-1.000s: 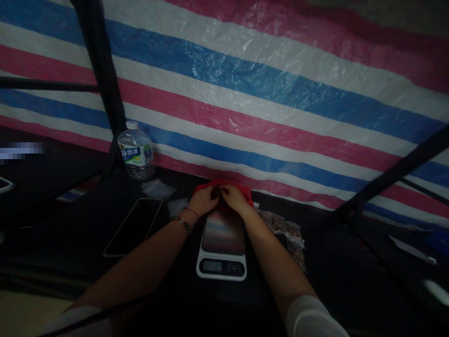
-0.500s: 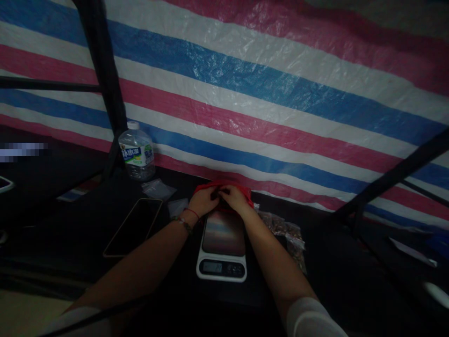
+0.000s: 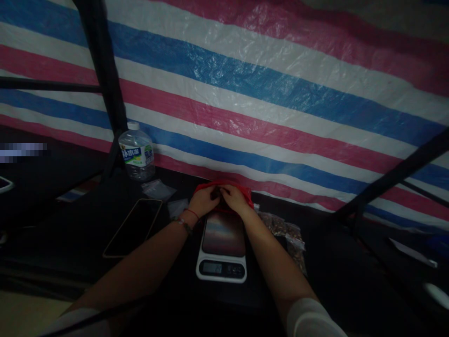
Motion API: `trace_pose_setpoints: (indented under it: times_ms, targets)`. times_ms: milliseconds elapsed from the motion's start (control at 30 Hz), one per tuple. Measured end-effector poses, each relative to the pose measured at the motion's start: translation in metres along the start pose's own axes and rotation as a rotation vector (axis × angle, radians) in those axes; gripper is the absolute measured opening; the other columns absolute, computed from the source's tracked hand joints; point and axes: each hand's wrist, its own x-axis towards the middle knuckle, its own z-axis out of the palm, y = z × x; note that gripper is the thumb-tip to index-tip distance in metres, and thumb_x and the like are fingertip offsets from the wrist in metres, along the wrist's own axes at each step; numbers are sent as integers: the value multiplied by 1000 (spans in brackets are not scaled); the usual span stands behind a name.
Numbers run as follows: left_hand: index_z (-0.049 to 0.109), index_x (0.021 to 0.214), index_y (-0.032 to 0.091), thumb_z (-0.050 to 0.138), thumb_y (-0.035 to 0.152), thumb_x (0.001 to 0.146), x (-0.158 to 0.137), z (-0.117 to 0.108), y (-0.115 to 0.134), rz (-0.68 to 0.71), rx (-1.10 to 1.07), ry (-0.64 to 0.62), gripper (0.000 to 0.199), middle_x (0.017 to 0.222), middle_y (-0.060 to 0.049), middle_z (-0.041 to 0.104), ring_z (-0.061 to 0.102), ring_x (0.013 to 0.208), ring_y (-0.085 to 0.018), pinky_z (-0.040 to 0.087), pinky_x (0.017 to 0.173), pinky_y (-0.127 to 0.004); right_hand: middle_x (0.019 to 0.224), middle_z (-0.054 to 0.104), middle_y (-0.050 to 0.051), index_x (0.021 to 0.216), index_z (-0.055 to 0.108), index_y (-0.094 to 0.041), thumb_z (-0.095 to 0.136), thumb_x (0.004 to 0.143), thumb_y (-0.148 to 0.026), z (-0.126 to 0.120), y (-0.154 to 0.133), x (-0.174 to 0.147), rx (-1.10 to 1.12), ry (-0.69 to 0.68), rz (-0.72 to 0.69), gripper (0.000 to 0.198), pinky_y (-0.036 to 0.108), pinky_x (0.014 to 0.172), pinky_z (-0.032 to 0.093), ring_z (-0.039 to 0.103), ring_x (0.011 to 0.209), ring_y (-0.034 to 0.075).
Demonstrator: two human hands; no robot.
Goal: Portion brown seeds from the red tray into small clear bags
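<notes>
Just beyond a white kitchen scale (image 3: 221, 277), my left hand (image 3: 204, 200) and my right hand (image 3: 234, 199) meet over a red plastic bag (image 3: 224, 183). The fingers of both hands are curled in towards each other. Something small and dark shows between the fingertips, too dim to name. The scale has a shiny plate and a lit display whose digits I cannot read. Several small zip bags (image 3: 280, 225) with brownish contents lie right of the scale, partly behind my right forearm. Flat clear bags (image 3: 158, 189) lie left of the hands.
A phone (image 3: 135, 229) with a dark screen lies left of my left forearm. A clear plastic bottle (image 3: 137, 152) stands behind it by a dark metal post (image 3: 105, 70). Striped tarpaulin (image 3: 245, 112) hangs along the table's far edge. Another slanting bar (image 3: 396, 173) stands at the right.
My fingers have shifted slightly over the red bag, and the dark bit between them shows a little more. The scale, phone and bottle have stayed put.
</notes>
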Motion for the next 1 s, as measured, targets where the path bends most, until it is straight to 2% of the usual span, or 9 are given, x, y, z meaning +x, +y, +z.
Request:
trace_pose_setpoints:
  times_ms: [267,433,633,833,1000]
  targets:
    - [60,120,21,56,33,80,0,0,-1,17,-56,15,42,104,-5,71,66,93,-21,50,82,-28,97,72,6,94,72,-17,47,87,-14,-6,-2,1,-102,29,103,26,31,87,48,65,91,19]
    - [58,126,22,58,31,79,-1,0,0,46,-94,-4,48,110,-5,70,65,99,-21,50,88,-29,97,73,5,93,72,-17,46,88,-18,-8,-2,1,-47,21,102,26,29,84,49,66,89,18]
    - [55,128,21,58,29,79,-1,0,-1,79,-114,5,50,116,-6,67,63,105,-21,48,94,-30,86,73,5,82,71,-17,46,89,-19,-9,-3,2,-141,74,133,27,28,77,49,66,82,19]
    - [59,123,20,58,31,79,1,2,-4,50,-105,6,46,111,-6,69,65,101,-21,50,90,-29,95,73,4,92,71,-19,45,89,-17,-8,-4,0,-108,-16,82,26,27,81,48,66,88,18]
    - [60,118,20,59,31,77,-1,2,-2,63,-128,25,43,105,-6,70,65,97,-21,50,88,-30,101,70,9,96,69,-16,43,91,-21,-10,-3,3,-228,79,123,28,30,90,45,63,97,19]
